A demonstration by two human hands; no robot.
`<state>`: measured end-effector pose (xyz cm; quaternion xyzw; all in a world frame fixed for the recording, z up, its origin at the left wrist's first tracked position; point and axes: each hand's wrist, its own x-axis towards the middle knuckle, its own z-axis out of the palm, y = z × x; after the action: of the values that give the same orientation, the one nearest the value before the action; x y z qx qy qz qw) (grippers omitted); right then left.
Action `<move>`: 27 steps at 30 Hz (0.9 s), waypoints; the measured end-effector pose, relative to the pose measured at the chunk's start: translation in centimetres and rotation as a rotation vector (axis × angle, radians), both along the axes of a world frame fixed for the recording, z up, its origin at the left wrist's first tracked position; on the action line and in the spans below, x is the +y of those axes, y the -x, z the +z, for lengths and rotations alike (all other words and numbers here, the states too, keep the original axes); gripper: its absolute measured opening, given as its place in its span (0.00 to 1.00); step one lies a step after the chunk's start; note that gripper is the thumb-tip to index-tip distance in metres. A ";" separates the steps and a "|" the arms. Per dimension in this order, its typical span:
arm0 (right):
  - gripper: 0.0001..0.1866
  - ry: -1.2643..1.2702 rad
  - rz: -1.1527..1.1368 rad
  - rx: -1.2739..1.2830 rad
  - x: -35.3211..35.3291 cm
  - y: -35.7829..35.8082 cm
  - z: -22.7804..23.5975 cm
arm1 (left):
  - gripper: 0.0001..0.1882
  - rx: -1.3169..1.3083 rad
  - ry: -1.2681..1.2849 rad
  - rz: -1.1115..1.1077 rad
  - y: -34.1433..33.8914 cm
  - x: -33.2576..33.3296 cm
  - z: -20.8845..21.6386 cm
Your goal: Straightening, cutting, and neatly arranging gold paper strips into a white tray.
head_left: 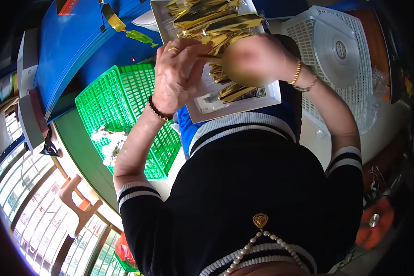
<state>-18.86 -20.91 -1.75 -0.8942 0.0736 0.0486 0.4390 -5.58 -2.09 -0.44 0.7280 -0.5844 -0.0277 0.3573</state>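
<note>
A white tray rests across my lap, holding several shiny gold foil strips. Over its left side, my left hand has its fingers bent and pinched together at the end of a thin gold strip. That strip reaches toward my right hand, which hovers above the tray's right half. A blur covers the right fingers, so what they hold cannot be made out. More gold foil pieces lie loose beneath the two hands.
To the left stands a green plastic basket with crumpled white material by it. A white basket with a clear round reel is at the right. Gold and green foil pieces lie on the blue surface at upper left.
</note>
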 end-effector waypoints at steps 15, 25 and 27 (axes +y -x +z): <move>0.02 0.501 0.184 -0.076 2.1 4.1 -2.0 | 0.17 0.136 -0.372 -0.087 5.4 1.4 -2.6; 0.06 0.362 0.199 -0.060 1.0 2.8 0.4 | 0.10 0.074 -0.342 -0.093 5.2 0.2 0.7; 0.07 0.382 0.148 -0.135 1.3 2.9 -0.5 | 0.12 -0.071 -0.299 -0.022 5.6 -0.4 0.1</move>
<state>-21.75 -19.62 -2.26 -0.9653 -0.0142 0.0057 0.2608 -11.14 -2.48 -0.33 0.7672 -0.5940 -0.0924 0.2238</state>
